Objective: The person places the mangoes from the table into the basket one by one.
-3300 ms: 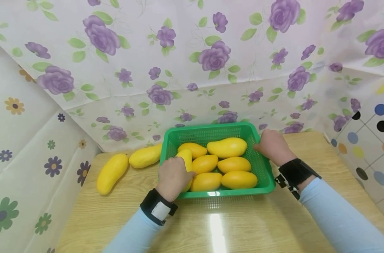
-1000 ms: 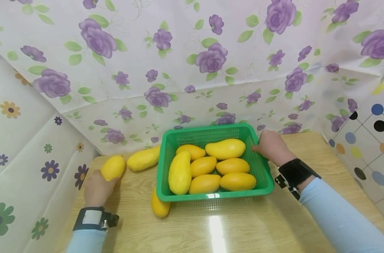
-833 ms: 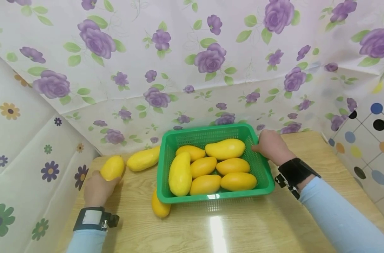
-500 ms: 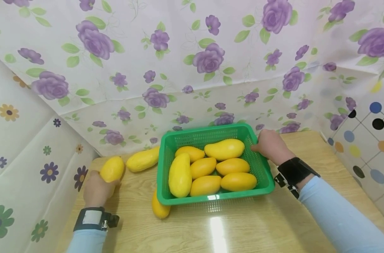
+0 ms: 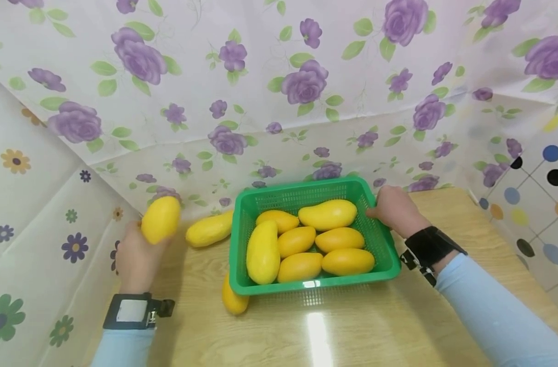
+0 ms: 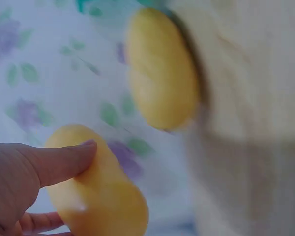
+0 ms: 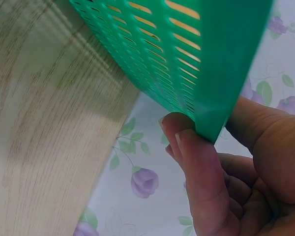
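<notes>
The smooth, bright yellow, oblong fruit (image 5: 161, 219) is in my left hand (image 5: 138, 260), gripped between thumb and fingers at the left. A long yellow fruit (image 5: 209, 229) lies farther right, beside the green plastic mesh basket (image 5: 272, 289), whose right rim my right hand (image 5: 394, 210) grips. Seven yellow-to-orange fruits (image 5: 296, 241) sit inside, so most seem placed; three are left out, counting an orange-yellow oval fruit (image 5: 235, 299) partly hidden by the near left corner.

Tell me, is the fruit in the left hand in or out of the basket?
Out: the left hand holds the yellow fruit well left of the green basket.
</notes>
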Tool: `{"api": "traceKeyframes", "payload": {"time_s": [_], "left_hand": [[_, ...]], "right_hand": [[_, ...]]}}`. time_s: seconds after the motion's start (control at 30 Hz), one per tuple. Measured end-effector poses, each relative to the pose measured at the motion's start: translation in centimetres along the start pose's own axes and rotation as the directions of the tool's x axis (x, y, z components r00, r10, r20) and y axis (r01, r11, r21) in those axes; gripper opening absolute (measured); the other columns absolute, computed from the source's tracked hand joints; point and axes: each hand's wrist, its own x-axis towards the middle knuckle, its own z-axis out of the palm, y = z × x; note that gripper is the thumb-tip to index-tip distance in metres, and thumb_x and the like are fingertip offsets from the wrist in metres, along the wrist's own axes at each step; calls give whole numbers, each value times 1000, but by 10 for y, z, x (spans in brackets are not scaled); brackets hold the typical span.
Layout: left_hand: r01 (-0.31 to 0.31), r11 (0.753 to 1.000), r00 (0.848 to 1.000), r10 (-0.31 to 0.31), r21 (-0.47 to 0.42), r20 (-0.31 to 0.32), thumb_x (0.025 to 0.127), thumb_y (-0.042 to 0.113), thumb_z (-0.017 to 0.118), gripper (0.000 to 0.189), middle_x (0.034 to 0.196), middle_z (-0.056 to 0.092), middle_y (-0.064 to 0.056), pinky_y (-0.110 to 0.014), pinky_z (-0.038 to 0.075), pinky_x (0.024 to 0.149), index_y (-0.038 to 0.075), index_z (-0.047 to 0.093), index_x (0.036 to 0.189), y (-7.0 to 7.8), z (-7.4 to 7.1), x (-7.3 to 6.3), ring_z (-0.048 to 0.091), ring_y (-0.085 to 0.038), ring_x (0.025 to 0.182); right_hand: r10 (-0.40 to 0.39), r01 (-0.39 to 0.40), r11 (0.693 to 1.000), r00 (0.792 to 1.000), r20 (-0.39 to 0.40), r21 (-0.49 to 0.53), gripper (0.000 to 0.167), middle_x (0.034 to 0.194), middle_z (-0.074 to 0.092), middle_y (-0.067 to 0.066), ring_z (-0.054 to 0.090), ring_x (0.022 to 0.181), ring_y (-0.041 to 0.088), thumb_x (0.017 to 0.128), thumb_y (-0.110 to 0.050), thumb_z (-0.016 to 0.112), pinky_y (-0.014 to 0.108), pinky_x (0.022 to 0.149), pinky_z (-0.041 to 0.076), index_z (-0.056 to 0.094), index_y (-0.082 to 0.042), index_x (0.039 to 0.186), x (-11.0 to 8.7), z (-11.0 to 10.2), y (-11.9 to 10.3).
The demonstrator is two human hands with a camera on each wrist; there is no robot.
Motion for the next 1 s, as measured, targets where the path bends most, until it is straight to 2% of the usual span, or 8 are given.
{"api": "traceKeyframes", "payload": {"time_s": [0.17,0.23,0.37,0.5,0.73,0.87,1.0], "left_hand": [[-151,985,988,149,-79,-34,77,37,75,83,133,50,-22,-58,42,90,9,31,142,45,-8,-2,51,-41,113],[-216,971,976,212,-103,-45,77,39,75,83,135,50,-19,-58,43,92,11,32,142,60,-7,-1,52,-39,115],[-324,938,946,323,-122,-27,76,42,75,81,133,52,-16,-55,44,93,13,34,140,84,-2,1,53,-36,114],[-438,889,897,443,-133,7,76,39,76,80,132,53,-14,-54,43,95,12,36,139,103,5,4,53,-34,114],[-597,783,786,615,-174,68,75,31,78,76,132,53,-11,-46,46,95,12,38,138,143,13,9,54,-28,113],[-659,736,728,676,-152,115,75,30,78,76,133,52,-10,-43,45,97,12,38,137,163,22,14,53,-27,115],[-692,713,689,699,-111,191,76,31,77,76,134,51,-10,-43,44,99,13,37,138,178,35,16,52,-27,116]], "right_hand": [[-6,6,1000,1000,-10,-2,40,43,34,-3,55,42,19,82,-22,67,27,46,46,44,-12,49,1,0,1],[-6,6,1000,1000,-12,-5,41,43,33,-4,54,42,18,82,-22,67,27,45,46,44,-13,49,1,0,0],[4,-4,1000,1000,-8,-5,42,43,33,-4,54,42,18,82,-22,68,27,45,46,44,-13,49,0,0,-1],[12,-12,1000,1000,2,-7,42,43,36,-3,55,42,18,82,-23,68,27,46,46,44,-13,49,-2,-1,-3],[22,-22,1000,1000,17,-1,42,43,34,-4,56,43,20,83,-22,68,27,46,47,44,-13,49,-3,-2,-5],[22,-22,1000,1000,18,-2,42,43,34,-3,56,43,20,82,-22,68,28,46,47,44,-13,49,-3,-3,-5],[20,-20,1000,1000,9,-9,41,43,35,-3,55,42,19,82,-22,67,27,45,47,44,-13,49,-3,-2,-5]]}}
